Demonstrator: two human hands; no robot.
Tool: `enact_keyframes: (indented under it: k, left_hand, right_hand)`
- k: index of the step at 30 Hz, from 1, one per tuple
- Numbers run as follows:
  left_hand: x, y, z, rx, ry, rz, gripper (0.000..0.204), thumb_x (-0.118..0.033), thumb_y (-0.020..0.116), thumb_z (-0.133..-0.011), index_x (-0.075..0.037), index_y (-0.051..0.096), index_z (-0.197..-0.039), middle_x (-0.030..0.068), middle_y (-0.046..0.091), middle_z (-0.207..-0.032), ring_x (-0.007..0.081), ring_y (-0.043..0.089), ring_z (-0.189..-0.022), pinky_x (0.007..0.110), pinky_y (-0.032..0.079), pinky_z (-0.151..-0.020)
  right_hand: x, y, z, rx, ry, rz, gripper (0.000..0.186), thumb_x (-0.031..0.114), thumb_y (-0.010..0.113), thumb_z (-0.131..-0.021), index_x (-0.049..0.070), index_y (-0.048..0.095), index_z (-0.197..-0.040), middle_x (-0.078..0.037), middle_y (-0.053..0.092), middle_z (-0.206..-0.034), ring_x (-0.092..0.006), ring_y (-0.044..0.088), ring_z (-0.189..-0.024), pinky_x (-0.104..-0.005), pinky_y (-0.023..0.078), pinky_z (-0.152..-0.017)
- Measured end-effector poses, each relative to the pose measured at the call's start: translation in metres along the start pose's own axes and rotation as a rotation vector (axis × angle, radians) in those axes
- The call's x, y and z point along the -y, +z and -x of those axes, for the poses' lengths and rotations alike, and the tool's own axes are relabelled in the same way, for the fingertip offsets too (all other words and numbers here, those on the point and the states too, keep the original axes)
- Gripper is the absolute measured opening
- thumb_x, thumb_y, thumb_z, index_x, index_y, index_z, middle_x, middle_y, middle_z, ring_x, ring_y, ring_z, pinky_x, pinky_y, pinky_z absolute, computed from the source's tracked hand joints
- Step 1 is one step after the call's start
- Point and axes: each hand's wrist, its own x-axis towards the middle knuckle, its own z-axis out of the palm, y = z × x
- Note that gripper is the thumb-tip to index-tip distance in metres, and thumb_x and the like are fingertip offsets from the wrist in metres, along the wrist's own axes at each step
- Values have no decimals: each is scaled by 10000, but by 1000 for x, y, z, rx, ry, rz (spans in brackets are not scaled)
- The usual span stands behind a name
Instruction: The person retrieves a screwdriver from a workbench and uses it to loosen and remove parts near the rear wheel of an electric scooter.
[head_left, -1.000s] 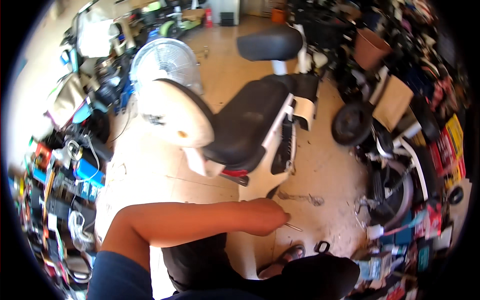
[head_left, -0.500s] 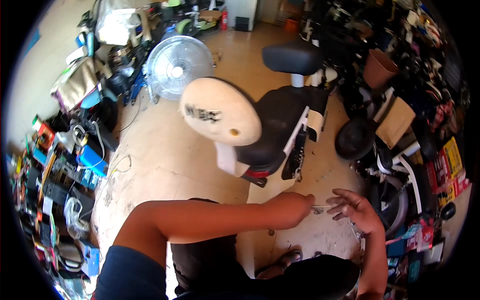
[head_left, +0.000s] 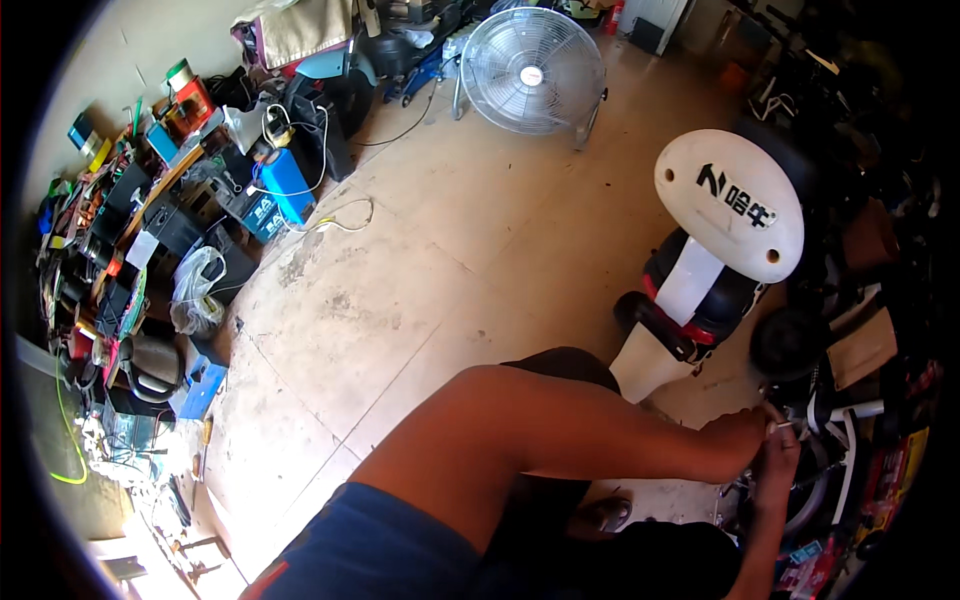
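pale beige floor tiles spread beneath everything. on them, at the right, stands a white-and-black scooter-like vehicle with an oval white back panel; a round silver wire-caged fan stands well apart from it, farther off. along the left lie two containers: a crumpled clear plastic bag, its contents unreadable, and a dark grey kettle-shaped vessel, its inside hidden. the left hand reaches across from the left, fingers curled tight, seemingly around a thin silvery piece. the right hand rises from below, fingers bent close beside it; whether they grip, i cannot tell. the piece lies between both hands, its long axis roughly crosswise, neither hand clearly nearer.
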Motion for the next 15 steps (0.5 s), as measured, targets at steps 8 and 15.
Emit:
enact_keyframes:
  k: [8, 15]
  left_hand:
    - [-7, 1, -4, -38, 43, -43, 536, -76, 738, -823, 66, 517, -1290, 258, 692, -1112, 420, 709, -1027, 484, 595, -799]
    - [-19, -34, 13, 117, 182, -304, 377, 16, 685, -785, 64, 607, -1151, 269, 709, -1054, 432, 709, -1001, 504, 587, -798]
  right_hand:
    - [4, 5, -8, -211, 116, -270, 456, 394, 547, -1095, 6, 630, -1320, 23, 625, -833, -56, 521, -690, -229, 382, -598]
    - [-20, -41, -14, -297, 167, -410, 504, 378, 563, -1085, -2, 563, -1416, 11, 633, -874, -63, 524, -672, -210, 403, -599]
